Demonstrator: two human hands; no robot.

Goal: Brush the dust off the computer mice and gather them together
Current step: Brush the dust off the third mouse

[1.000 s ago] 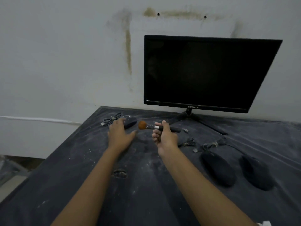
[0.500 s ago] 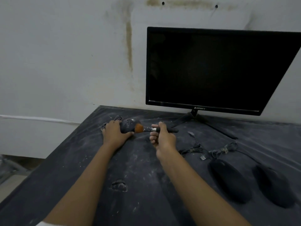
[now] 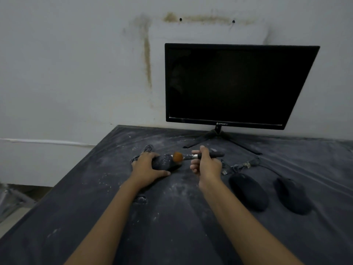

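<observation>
- While the left hand (image 3: 146, 167) grips the dusty mouse (image 3: 164, 161) in front of the monitor (image 3: 235, 85), toward its left edge, a hard stroke could knock it loose
- right hand (image 3: 207, 165) is clamped round the brush (image 3: 191, 156) handle, bristles on the mouse; flicked powder may resettle on it
- two other mice (image 3: 248, 191) (image 3: 292, 196) lie before the monitor's right half, well apart; their cables (image 3: 242, 165) could snag when gathered

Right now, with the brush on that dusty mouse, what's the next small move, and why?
Probably sweep the brush across the dusty mouse: white specks cover its top, the left hand grips it, and the right hand holds the bristles against it.
</observation>
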